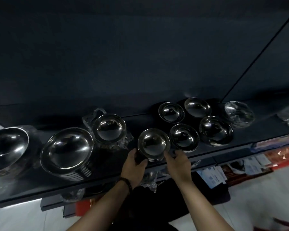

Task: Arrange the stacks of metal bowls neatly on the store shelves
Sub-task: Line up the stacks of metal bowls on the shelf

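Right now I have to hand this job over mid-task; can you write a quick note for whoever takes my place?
Left hand and right hand grip either side of a small stack of shiny metal bowls at the front of the dark shelf.
Done: four similar small stacks sit grouped to its right.
Left: seat the held stack in line with them. Further left stand a plastic-wrapped medium stack and two large stacks, unevenly spaced; a wrapped stack sits far right. Straighten these as needed.

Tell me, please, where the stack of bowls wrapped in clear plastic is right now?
The plastic-wrapped stack of bowls sits at the far right of the dark shelf in the head view, just right of the four unwrapped stacks.
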Demonstrator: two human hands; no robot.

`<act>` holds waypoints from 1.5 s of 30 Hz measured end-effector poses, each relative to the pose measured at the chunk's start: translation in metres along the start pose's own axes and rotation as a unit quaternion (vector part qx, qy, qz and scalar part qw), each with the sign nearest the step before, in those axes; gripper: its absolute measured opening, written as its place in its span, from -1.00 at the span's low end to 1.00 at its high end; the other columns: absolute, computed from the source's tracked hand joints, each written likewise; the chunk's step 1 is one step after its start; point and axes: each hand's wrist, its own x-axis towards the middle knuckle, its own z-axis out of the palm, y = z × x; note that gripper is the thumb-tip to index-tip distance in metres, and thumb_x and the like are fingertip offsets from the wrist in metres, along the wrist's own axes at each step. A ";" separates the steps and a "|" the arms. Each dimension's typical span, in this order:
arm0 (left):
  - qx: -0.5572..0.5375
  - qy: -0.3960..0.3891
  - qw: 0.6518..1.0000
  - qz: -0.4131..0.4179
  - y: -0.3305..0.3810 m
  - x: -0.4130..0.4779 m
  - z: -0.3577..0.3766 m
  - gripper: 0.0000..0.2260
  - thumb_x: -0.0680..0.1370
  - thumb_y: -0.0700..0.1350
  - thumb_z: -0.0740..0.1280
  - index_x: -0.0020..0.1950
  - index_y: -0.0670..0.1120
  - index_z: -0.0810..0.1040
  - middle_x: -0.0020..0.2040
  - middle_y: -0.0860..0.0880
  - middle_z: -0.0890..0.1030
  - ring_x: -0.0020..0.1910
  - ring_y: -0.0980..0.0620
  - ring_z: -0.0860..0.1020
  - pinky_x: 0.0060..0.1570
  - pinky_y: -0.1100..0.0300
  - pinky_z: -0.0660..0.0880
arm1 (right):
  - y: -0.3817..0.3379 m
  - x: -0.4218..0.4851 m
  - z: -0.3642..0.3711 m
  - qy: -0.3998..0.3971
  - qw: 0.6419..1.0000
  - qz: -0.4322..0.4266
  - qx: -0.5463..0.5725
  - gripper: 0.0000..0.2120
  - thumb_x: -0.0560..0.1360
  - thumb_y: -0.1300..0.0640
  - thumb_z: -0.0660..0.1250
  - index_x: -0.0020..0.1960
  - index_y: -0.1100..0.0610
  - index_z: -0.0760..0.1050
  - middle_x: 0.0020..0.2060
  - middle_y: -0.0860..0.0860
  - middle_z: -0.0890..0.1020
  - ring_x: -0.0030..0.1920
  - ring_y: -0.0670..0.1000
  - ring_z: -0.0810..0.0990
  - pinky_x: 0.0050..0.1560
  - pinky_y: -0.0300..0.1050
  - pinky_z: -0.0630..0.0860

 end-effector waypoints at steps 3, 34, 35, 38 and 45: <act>0.030 0.020 0.999 0.015 0.000 0.003 0.012 -0.53 0.53 -0.11 0.49 0.40 0.06 0.47 0.18 0.16 0.66 0.19 0.23 0.60 0.17 0.25 0.53 | -0.009 0.015 -0.008 -0.043 0.998 -0.022 -0.043 -0.54 0.53 -0.27 0.42 -0.16 0.15 0.62 -0.35 0.05 0.73 -0.28 0.06 0.75 -0.19 -0.01 0.70; 0.112 0.211 0.956 0.169 0.011 0.000 0.073 -0.09 0.09 0.02 0.72 0.38 0.09 0.41 0.32 0.01 0.52 0.28 0.00 0.54 0.22 -0.06 0.60 | 0.023 0.094 -0.114 -0.133 0.985 0.087 0.067 -0.71 0.64 0.00 0.38 0.08 0.23 0.45 -0.10 0.15 0.65 -0.35 0.07 0.67 -0.44 -0.24 0.51; 0.118 0.211 0.956 0.165 0.011 0.000 0.073 -0.04 0.09 0.03 0.71 0.43 0.08 0.37 0.37 0.00 0.47 0.33 -0.01 0.50 0.28 -0.06 0.56 | 0.023 0.096 -0.110 -0.140 0.982 0.095 0.090 -0.74 0.66 0.07 0.35 0.10 0.29 0.45 -0.09 0.25 0.68 -0.45 0.10 0.67 -0.52 -0.24 0.49; 0.122 0.205 0.956 0.168 0.008 0.002 0.072 -0.01 0.11 0.10 0.72 0.47 0.09 0.36 0.40 0.00 0.47 0.35 0.01 0.51 0.30 -0.11 0.57 | 0.028 0.101 -0.098 -0.130 0.979 0.084 0.132 -0.77 0.65 0.18 0.26 0.14 0.37 0.49 -0.09 0.42 0.70 -0.49 0.15 0.69 -0.55 -0.19 0.48; 0.124 0.204 0.953 0.187 0.011 -0.004 0.067 -0.22 0.21 0.19 0.69 0.37 0.18 0.46 0.28 0.21 0.53 0.34 0.12 0.49 0.24 0.02 0.58 | 0.027 0.094 -0.105 -0.084 0.978 0.012 0.188 -0.85 0.67 0.13 0.28 0.14 0.19 0.53 -0.11 0.24 0.74 -0.29 0.22 0.78 -0.19 0.17 0.73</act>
